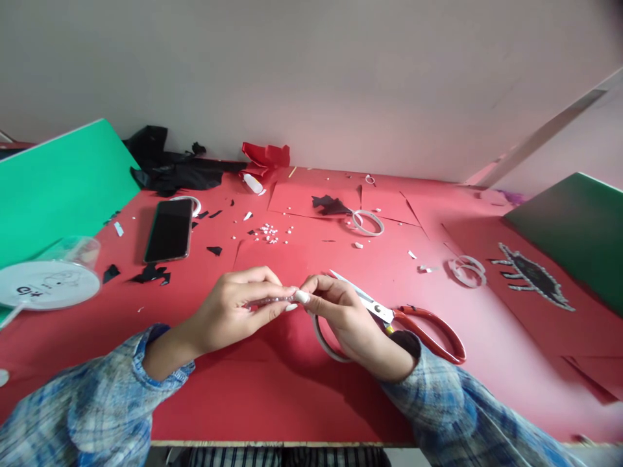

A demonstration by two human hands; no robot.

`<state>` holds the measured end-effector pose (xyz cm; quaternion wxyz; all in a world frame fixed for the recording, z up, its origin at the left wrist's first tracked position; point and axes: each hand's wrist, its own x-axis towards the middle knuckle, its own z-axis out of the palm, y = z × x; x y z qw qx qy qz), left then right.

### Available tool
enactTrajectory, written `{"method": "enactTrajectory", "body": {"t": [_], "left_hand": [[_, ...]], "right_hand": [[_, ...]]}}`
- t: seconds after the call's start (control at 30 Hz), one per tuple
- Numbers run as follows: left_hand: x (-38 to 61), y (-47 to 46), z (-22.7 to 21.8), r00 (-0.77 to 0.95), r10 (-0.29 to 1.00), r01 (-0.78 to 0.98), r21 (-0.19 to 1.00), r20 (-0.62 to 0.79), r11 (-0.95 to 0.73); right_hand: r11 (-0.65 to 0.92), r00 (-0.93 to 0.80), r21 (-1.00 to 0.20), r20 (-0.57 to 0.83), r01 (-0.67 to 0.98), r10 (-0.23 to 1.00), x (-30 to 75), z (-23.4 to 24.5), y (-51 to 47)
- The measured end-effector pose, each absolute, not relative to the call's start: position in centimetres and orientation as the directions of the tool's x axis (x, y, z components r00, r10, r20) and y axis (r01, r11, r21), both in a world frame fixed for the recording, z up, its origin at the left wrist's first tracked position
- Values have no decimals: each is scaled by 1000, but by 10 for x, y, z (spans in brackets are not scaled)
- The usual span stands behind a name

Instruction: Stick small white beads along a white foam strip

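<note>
My left hand (243, 299) is closed, pinching a thin pinkish strip (267, 301) that looks beaded or shiny between thumb and fingers. The fingertips of my right hand (341, 311) meet its far end, pinched together; what they hold is too small to make out. Both hands are just above the red tabletop (233, 395). Partly hidden under my right hand lies a pale ring (324, 340), perhaps a tape roll. Beside that wrist are open scissors (428, 327) with red handles, blades pointing to the far left.
Small white beads (268, 232) are scattered beyond my hands. A black phone (169, 230), a glue bottle (252, 183), black scraps (178, 172) and a hand fan (48, 285) lie left. Pale rings (467, 271) and a bead-edged black shape (535, 275) are right, near a green board (579, 227).
</note>
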<state>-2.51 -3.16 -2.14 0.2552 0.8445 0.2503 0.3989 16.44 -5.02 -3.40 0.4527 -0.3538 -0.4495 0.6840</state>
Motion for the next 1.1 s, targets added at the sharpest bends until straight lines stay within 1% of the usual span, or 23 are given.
{"method": "enactTrajectory", "body": {"t": [0.2, 0.4, 0.53, 0.7, 0.9, 1.1], "left_hand": [[-24, -32, -22, 558, 634, 233, 632, 535, -739], [-28, -28, -19, 514, 665, 264, 638, 542, -723], [-28, -27, -18, 493, 674, 246, 655, 550, -714], [-26, -29, -18, 518, 664, 229, 661, 538, -715], [-26, -30, -18, 524, 650, 229, 644, 550, -730], [-26, -32, -17, 527, 654, 221, 655, 543, -722]], "right_hand": [[-192, -328, -933, -87, -304, 941, 163, -36, -51], [-222, -316, -918, -115, -328, 942, 168, -33, -47], [-199, -311, -932, -101, -302, 945, 171, -28, -47], [-241, -337, -928, -139, -284, 931, 170, -30, -49], [-235, -340, -924, -126, -302, 932, 169, -32, -50], [-249, -319, -917, -146, -310, 937, 166, -33, -49]]}}
